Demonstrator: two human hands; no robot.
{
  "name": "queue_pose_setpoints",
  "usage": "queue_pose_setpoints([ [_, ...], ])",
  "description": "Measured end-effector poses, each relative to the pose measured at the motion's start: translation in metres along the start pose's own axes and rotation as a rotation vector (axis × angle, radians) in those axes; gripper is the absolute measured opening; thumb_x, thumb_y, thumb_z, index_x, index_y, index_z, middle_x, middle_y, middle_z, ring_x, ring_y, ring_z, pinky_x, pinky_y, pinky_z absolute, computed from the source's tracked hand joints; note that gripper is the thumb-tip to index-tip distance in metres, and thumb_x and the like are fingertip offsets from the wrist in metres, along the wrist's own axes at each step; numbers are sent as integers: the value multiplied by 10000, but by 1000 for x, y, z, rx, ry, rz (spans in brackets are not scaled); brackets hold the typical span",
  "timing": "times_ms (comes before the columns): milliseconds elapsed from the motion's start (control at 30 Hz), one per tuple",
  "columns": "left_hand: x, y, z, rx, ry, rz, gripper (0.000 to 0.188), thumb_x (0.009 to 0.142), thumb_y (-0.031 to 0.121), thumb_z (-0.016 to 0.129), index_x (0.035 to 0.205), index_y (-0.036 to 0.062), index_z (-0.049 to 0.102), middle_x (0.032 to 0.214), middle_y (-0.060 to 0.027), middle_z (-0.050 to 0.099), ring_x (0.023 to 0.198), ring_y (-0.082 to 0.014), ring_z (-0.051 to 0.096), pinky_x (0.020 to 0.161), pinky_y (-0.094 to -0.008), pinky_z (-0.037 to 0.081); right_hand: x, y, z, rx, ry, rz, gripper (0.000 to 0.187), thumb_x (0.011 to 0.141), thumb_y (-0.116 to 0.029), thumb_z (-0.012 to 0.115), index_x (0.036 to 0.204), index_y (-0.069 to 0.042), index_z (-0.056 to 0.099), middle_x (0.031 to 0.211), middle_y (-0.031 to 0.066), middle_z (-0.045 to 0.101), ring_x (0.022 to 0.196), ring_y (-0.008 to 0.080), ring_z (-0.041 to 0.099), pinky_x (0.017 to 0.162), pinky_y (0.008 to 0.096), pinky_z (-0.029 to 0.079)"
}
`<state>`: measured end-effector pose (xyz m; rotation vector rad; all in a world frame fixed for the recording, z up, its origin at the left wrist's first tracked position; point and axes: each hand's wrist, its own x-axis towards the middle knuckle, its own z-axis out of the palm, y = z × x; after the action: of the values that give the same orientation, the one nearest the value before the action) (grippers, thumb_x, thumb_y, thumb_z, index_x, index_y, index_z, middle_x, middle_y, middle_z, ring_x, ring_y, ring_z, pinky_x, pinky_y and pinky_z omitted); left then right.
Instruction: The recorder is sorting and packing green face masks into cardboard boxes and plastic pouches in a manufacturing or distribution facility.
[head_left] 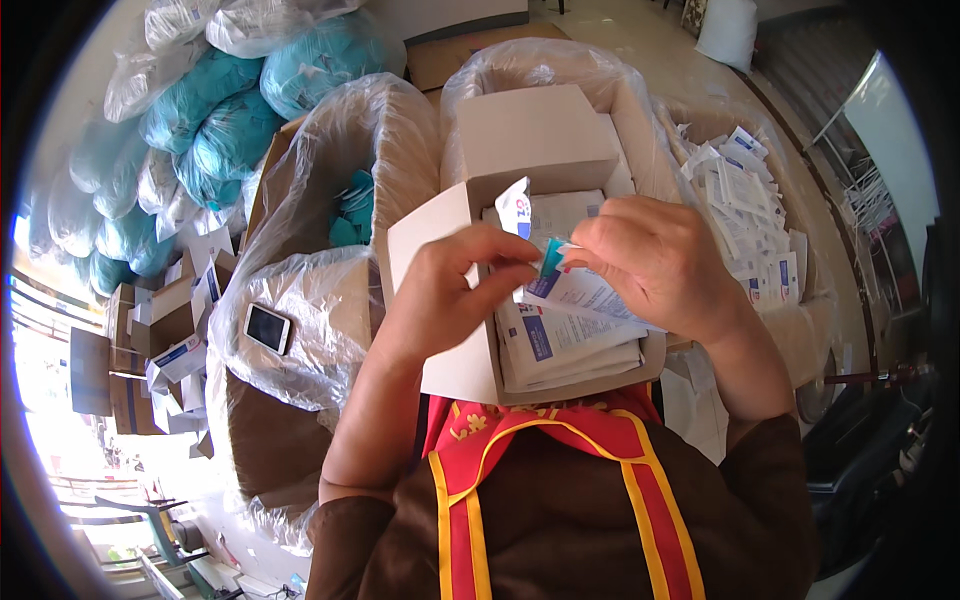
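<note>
Over an open cardboard carton [538, 130], both of my hands are closed in a pinch on one white sachet with blue print [590, 297]. My left hand [450, 285] grips the sachet's left side, where a white flap [513, 208] sticks up. My right hand [655, 265] pinches its upper edge. Between my fingertips the sachet is parted, and a bit of teal material [551, 257] shows; the rest of it is hidden. Below, flat white packets with blue labels [545, 345] lie stacked in the carton.
Left, a plastic-lined box [395, 130] holds teal pieces [352, 210]; a phone [268, 329] lies on plastic film. Right, another box contains many white wrappers [740, 200]. Bags with teal contents [235, 135] pile up at the far left, above empty small cartons [175, 330].
</note>
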<state>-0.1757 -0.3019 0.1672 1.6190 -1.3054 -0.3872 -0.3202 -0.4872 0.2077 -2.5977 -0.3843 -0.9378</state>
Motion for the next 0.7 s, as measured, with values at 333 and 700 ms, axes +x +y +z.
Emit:
queue_pose_setpoints([
  [333, 0, 5, 12, -783, -128, -366, 185, 932, 55, 650, 1096, -30, 639, 929, -40, 678, 722, -69, 596, 636, -218, 498, 3, 2, 21, 18, -3, -68, 140, 773, -34, 734, 810, -42, 600, 692, 82, 586, 602, 252, 599, 536, 357, 480],
  [700, -77, -30, -115, -567, 609, 3, 200, 980, 60, 525, 1151, -25, 584, 1087, -128, 651, 1030, -176, 608, 967, -335, 440, -24, 48, 23, -21, -536, 255, 189, 854, -244, 682, 925, -69, 691, 827, 92, 627, 706, 256, 637, 641, 361, 512],
])
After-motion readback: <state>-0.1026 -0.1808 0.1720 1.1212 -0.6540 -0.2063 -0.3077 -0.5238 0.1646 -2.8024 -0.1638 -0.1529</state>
